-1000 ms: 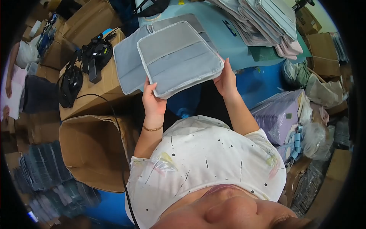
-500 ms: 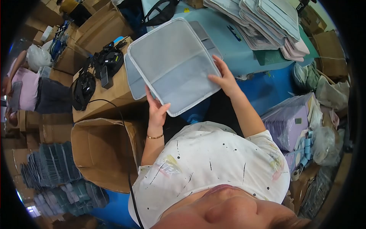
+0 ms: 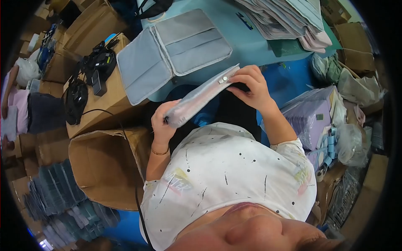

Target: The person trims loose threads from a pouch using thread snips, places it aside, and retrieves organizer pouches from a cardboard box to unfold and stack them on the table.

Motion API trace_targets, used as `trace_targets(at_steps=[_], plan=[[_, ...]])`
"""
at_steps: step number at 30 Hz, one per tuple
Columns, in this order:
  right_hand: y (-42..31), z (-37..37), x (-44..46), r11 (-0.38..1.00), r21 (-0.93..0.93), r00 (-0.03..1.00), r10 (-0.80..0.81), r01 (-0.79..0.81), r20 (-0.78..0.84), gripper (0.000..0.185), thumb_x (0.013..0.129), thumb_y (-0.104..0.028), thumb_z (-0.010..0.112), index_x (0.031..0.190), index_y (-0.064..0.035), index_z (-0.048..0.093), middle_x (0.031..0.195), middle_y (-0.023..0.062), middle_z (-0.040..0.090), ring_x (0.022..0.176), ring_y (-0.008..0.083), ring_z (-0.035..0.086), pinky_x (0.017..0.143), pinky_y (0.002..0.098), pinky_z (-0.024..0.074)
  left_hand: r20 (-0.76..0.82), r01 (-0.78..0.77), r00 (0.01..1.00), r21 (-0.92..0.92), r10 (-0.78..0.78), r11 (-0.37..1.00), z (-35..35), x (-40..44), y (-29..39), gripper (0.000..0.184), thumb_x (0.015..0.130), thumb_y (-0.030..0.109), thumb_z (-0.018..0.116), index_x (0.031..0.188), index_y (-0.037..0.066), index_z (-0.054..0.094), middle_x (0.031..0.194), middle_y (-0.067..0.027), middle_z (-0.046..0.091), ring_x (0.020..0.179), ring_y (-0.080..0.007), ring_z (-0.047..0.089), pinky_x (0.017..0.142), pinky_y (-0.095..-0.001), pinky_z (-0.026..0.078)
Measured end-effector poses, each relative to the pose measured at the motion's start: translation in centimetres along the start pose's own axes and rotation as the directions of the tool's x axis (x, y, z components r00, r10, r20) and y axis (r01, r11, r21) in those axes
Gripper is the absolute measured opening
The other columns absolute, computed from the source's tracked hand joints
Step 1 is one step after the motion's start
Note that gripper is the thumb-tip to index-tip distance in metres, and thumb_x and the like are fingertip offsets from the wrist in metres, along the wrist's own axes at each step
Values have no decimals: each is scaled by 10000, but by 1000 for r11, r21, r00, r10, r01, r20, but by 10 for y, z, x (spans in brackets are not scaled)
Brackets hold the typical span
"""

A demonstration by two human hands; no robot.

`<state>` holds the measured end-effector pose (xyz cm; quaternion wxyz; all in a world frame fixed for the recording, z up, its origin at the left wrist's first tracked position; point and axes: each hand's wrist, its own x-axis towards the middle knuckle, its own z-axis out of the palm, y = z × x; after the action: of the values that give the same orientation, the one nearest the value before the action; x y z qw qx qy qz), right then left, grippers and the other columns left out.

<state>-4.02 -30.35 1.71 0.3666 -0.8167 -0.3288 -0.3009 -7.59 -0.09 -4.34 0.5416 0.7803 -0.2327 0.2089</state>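
A pale grey fabric case (image 3: 200, 97), seen nearly edge-on, is held between my two hands above my lap. My left hand (image 3: 164, 121) grips its lower left end. At the upper right end my right hand (image 3: 254, 87) pinches the edge, close to small shiny metal pieces. A pinkish surface shows on the case's near side. Beyond it, an opened grey case (image 3: 197, 42) with pockets lies spread out, partly on the light blue table (image 3: 247, 56), its left panel over the table's edge.
An open cardboard box (image 3: 104, 167) stands at left, below a carton (image 3: 106, 94) bearing black straps and a device. Stacked cases (image 3: 280, 21) sit on the table's right. Wrapped purple cases (image 3: 305, 117) are at right. A black cable crosses the box. Another person stands far left.
The held case has tilted from facing me flat to nearly edge-on and come down closer to my body. The opened case behind it is now uncovered.
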Motion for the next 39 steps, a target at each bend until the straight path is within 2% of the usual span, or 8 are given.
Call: trace_targets(at_steps=[1,6,18,27,30,31,34,39], plan=[[1,1,-3,1000,-18,1000,-12,12,26,348,629,-57,808,935,-88,644,931,44,626,877,248,577,760,348,444,51,-41,998,3,41,999,0,-1,-5,352,695,0,755,1023,1,626,1046,-175,686,926,-292,680,822,-332,528],[0,7,-15,999,-44,999,12,-10,43,317,638,-48,788,916,-98,644,926,35,623,862,240,577,753,343,436,77,-92,993,83,86,992,3,-5,5,403,664,-2,753,1050,11,638,1054,-167,685,979,-299,677,859,-350,533],[-22,19,-37,902,-199,914,401,-382,60,386,648,17,736,1003,-95,635,1008,35,634,1001,239,576,895,369,400,125,-210,975,257,183,943,20,-13,11,392,670,54,699,1058,25,657,1052,-134,682,985,-313,666,812,-364,532],[-22,20,-63,717,-164,712,695,-678,95,288,722,-5,713,990,-64,627,1003,66,645,1025,254,576,898,355,430,265,-244,949,269,172,932,35,-25,3,482,630,-64,615,1098,44,655,1074,-110,674,984,-309,657,789,-375,527],[-16,21,-73,645,-2,633,750,-764,191,260,727,-8,700,970,-49,617,988,84,640,991,260,578,878,349,450,287,-217,948,273,136,937,41,-28,0,504,624,-70,613,1112,50,649,1073,-107,671,971,-303,657,786,-369,530],[-17,22,-76,680,-64,662,728,-730,177,224,732,6,677,936,-36,597,969,88,634,954,263,578,847,341,456,295,-203,948,270,120,941,44,-28,-1,508,623,-71,613,1114,51,648,1072,-108,670,963,-302,658,784,-366,531],[-38,25,-75,641,35,633,744,-766,213,218,709,21,660,909,-36,597,909,91,646,915,302,585,795,372,457,296,-162,952,267,80,950,55,-31,-5,513,618,-70,615,1114,52,646,1076,-111,668,937,-303,660,783,-358,533],[-39,12,-84,806,-123,780,592,-579,204,290,692,50,621,937,-105,623,922,52,652,961,257,589,839,370,400,241,-49,970,139,14,989,59,-40,-15,504,605,-62,617,1096,49,654,1070,-117,672,910,-309,660,785,-365,534]])
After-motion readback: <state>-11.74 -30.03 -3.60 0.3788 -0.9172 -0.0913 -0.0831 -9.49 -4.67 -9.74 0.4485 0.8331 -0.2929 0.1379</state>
